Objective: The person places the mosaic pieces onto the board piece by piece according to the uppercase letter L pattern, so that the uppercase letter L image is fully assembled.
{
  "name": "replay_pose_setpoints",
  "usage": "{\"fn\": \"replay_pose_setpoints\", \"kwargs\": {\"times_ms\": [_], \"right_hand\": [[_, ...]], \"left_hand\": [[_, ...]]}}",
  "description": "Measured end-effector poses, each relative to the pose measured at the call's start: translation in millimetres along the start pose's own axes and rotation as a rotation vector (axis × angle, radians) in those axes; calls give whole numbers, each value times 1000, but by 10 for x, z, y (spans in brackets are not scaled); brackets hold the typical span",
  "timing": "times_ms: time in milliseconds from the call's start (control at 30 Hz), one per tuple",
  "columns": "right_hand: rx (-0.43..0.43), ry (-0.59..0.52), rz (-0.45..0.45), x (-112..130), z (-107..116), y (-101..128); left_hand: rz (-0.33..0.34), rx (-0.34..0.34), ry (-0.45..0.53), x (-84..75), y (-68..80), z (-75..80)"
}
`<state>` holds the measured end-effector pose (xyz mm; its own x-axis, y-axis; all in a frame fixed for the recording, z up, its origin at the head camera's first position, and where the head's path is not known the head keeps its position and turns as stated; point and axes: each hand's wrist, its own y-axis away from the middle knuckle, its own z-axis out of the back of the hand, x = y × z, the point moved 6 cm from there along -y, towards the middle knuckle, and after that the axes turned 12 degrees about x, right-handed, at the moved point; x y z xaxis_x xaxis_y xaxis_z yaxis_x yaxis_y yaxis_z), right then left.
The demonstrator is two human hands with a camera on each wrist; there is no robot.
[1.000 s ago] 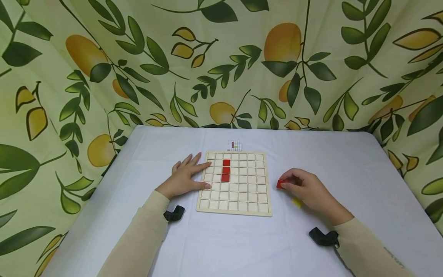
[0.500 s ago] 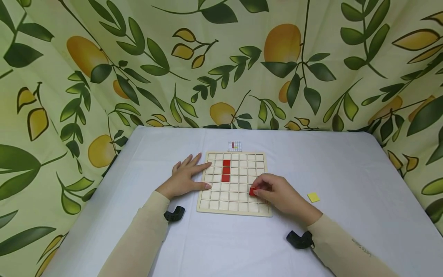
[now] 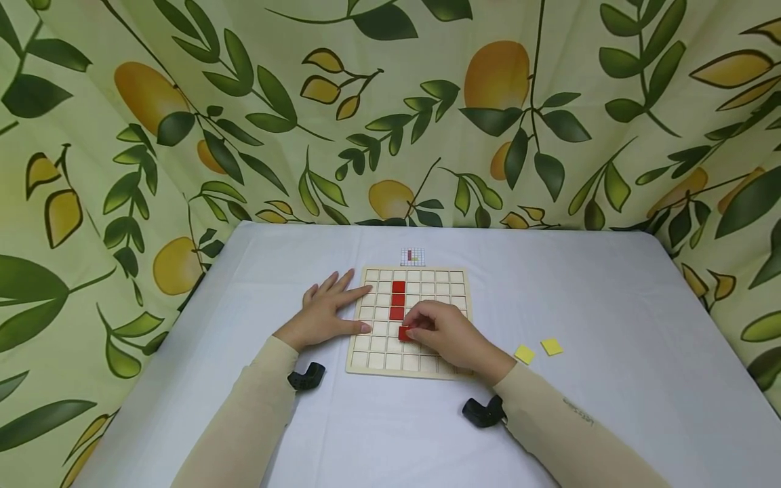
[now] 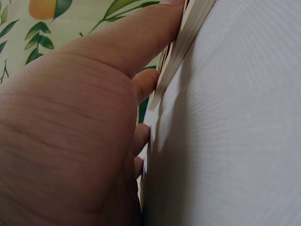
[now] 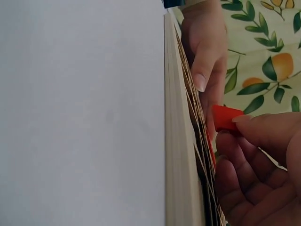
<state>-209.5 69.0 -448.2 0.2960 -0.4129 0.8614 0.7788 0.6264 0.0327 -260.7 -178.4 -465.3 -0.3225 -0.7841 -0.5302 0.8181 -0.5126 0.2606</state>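
Right hand pinches a red tile between thumb and fingertips, held over the wooden grid board, just below the column of three red tiles already seated there. In the right wrist view the tile is tilted and clear of the board surface, not yet in a cell.

Left hand lies flat, fingers straight, against the board's left edge, thumb touching the frame; grasping nothing.

To do this step well, in my judgement:
- Level the tile before lowering it; a tilted tile will likely catch on the cell ribs.
- Line it up with the cell directly below the red column, edges parallel to the grid.
- Left hand bracing the board helps, so a push doesn't slide it on the tabletop.
- Let go only once it sits flush.

Two yellow tiles lie to the right of the board. A small pattern card lies just beyond its far edge.
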Motion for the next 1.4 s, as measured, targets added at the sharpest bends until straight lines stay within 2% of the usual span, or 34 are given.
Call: {"fn": "replay_pose_setpoints", "kwargs": {"times_ms": [200, 400, 633, 900, 1133, 1400], "right_hand": [[-31, 35, -29, -1, -38, -154], [-33, 46, -48, -14, -63, -212], [-19, 73, -14, 12, -74, -208], [-24, -1, -19, 2, -21, -167], [-29, -151, -9, 12, 46, -137], [14, -157, -32, -1, 3, -147]], "left_hand": [[-2, 0, 0, 4, -4, 3], [4, 6, -5, 18, -7, -4], [-1, 8, -6, 8, 0, 1], [2, 5, -8, 18, -14, -13], [11, 10, -2, 32, -22, -36], [10, 7, 1, 16, -13, -16]]}}
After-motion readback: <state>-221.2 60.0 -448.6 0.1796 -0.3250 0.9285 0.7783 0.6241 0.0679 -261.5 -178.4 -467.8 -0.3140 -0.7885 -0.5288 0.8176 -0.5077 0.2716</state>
